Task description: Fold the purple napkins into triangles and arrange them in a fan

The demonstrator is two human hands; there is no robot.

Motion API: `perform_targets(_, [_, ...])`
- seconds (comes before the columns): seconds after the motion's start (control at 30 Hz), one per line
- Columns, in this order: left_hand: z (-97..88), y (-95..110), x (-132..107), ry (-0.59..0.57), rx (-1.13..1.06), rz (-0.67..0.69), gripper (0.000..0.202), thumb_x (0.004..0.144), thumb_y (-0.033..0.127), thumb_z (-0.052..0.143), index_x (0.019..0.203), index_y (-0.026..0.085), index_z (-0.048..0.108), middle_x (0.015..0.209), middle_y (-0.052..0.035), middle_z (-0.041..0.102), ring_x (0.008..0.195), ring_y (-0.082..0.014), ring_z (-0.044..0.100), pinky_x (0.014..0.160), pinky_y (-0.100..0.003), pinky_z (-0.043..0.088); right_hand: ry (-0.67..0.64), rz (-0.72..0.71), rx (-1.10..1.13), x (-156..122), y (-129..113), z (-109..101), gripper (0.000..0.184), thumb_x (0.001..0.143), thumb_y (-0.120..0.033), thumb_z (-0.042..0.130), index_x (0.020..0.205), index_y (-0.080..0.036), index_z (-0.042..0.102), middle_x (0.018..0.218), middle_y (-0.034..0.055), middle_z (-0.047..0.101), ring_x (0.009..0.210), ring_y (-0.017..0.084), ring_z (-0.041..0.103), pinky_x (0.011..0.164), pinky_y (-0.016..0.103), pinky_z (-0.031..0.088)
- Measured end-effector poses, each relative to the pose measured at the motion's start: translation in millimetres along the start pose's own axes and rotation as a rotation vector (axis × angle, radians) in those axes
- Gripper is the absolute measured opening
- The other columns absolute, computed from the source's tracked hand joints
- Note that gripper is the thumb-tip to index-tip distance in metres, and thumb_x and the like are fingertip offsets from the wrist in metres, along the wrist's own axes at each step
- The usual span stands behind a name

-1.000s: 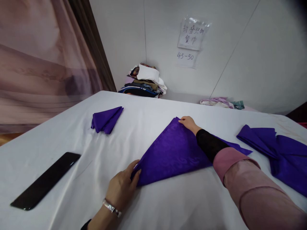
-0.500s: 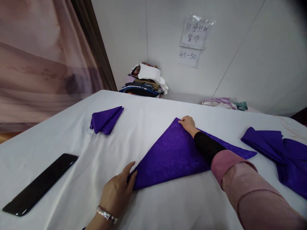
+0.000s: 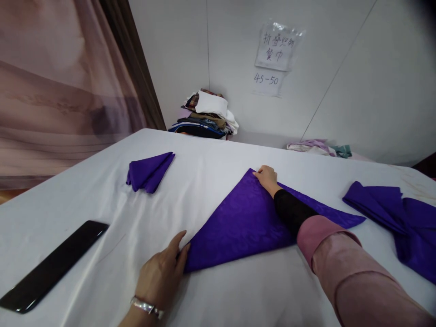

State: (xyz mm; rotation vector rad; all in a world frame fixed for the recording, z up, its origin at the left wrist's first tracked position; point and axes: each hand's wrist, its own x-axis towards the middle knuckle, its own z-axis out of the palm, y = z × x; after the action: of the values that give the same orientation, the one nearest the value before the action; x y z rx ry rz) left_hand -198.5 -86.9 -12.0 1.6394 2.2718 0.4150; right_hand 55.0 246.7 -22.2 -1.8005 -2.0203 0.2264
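Observation:
A purple napkin (image 3: 245, 222) lies folded into a triangle on the white tablecloth (image 3: 211, 295). My left hand (image 3: 160, 277) rests at its near left corner, fingers pinching the cloth's tip. My right hand (image 3: 267, 178) reaches across the napkin and holds its far apex, fingers curled on the fabric. The right forearm, in a black and pink sleeve, covers part of the napkin's right side.
A small folded purple napkin (image 3: 148, 171) sits at the far left. A heap of loose purple napkins (image 3: 398, 213) lies at the right. A long black object (image 3: 51, 268) lies at the near left. Stacked clothes (image 3: 206, 116) stand behind the table by the wall.
The napkin's near left corner has been drawn a little outward and towards me by my left hand. My right hand stays on the apex.

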Motion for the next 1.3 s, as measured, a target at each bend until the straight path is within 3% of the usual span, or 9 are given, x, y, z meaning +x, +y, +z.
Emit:
perform_targets(0.17, [-7.5,14,2,-0.081,0.167,-0.123,0.043,0.093,0.038,0.032,0.131,0.025,0.047,0.082,-0.0012,0.072,0.074,-0.0218,0.068,0.061,-0.03,0.044,0.032,-0.04,0.034,-5,-2,-3,0.027,0.083,-0.034,0.055,0.102,-0.016,0.062,0.112,0.0116,0.062,0.111,0.028,0.05,0.091,0.042,0.038])
perform_targets(0.27, [-9.5,18,3,-0.092,0.182,-0.127,0.044,0.093,0.038,0.032,0.132,0.024,0.046,0.086,-0.0015,0.073,0.079,-0.0226,0.068,0.064,-0.031,0.046,0.023,-0.17,0.077,-25,-10,-11,0.027,0.085,-0.032,0.054,0.106,-0.018,0.062,0.123,0.011,0.057,0.12,0.026,0.046,0.097,0.042,0.036])
perform_targets(0.37, [-11.3,18,3,-0.1,0.175,-0.116,0.045,0.093,0.039,0.031,0.133,0.024,0.044,0.091,-0.0019,0.073,0.082,-0.0231,0.068,0.065,-0.031,0.046,-0.076,-0.443,0.164,-75,-20,-29,0.029,0.088,-0.036,0.051,0.107,-0.019,0.063,0.125,0.0111,0.057,0.122,0.025,0.047,0.103,0.045,0.034])
perform_targets(0.47, [-13.1,19,4,-0.105,0.169,-0.11,0.046,0.093,0.04,0.03,0.133,0.023,0.043,0.094,-0.002,0.072,0.084,-0.0228,0.068,0.067,-0.032,0.046,-0.262,-0.655,0.204,-146,-26,-55,0.04,0.09,-0.046,0.047,0.119,-0.02,0.059,0.136,0.0108,0.049,0.131,0.025,0.037,0.107,0.046,0.029])
perform_targets(0.57, [-13.8,20,6,-0.09,0.173,-0.11,0.045,0.093,0.041,0.031,0.132,0.024,0.045,0.095,-0.0024,0.072,0.083,-0.0222,0.067,0.066,-0.032,0.046,-0.459,-0.768,0.171,-208,-16,-80,0.054,0.09,-0.053,0.044,0.135,-0.023,0.046,0.146,0.0087,0.038,0.138,0.024,0.026,0.111,0.047,0.021])
perform_targets(0.67, [-13.7,19,8,-0.071,0.176,-0.101,0.044,0.092,0.041,0.032,0.13,0.025,0.046,0.097,-0.0026,0.072,0.083,-0.0223,0.067,0.066,-0.031,0.046,-0.525,-0.76,0.082,-239,12,-93,0.061,0.09,-0.056,0.042,0.141,-0.023,0.037,0.148,0.0085,0.034,0.139,0.025,0.021,0.113,0.049,0.015])
perform_targets(0.77, [-13.7,18,12,-0.049,0.169,-0.091,0.043,0.091,0.042,0.032,0.128,0.025,0.048,0.097,-0.0028,0.071,0.084,-0.023,0.067,0.066,-0.032,0.045,-0.442,-0.651,-0.008,-242,47,-96,0.059,0.092,-0.052,0.04,0.141,-0.021,0.037,0.147,0.0099,0.036,0.139,0.025,0.024,0.112,0.05,0.016])
perform_targets(0.97, [-16.1,17,19,0.004,0.11,-0.085,0.045,0.089,0.044,0.037,0.126,0.024,0.051,0.093,-0.0028,0.071,0.081,-0.0228,0.066,0.066,-0.032,0.047,-0.228,-0.455,-0.115,-219,100,-101,0.047,0.095,-0.036,0.036,0.137,-0.017,0.044,0.142,0.0113,0.043,0.135,0.025,0.032,0.11,0.049,0.023])
perform_targets(1.3, [-21.6,16,20,0.114,-0.01,-0.096,0.043,0.086,0.045,0.042,0.12,0.022,0.055,0.082,-0.0021,0.07,0.079,-0.0217,0.065,0.067,-0.029,0.047,-0.139,-0.358,-0.241,-199,141,-117,0.045,0.087,-0.008,0.037,0.128,-0.013,0.053,0.135,0.0115,0.051,0.129,0.024,0.042,0.107,0.047,0.027])
